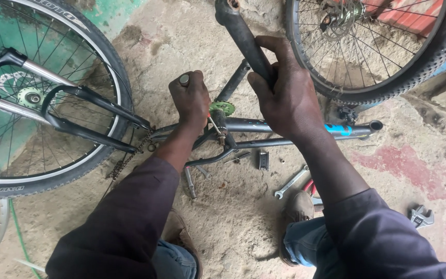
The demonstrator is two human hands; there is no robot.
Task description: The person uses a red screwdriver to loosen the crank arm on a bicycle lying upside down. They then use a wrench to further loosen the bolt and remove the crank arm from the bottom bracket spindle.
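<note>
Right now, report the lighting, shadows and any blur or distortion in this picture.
Head view: soft, even daylight, no glare; faint shadows under the bicycle frame on the concrete floor. Left hand and right hand are sharp; the near sleeves are slightly soft. Wide-angle lens bows the front wheel at the left edge.

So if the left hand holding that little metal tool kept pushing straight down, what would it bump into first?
Probably the grey bicycle frame near the small green toothed sprocket. The left hand grips a thin metal tool pointing down at that spot. Depth is hard to judge from above, so the sandy concrete floor could lie beyond.
</note>
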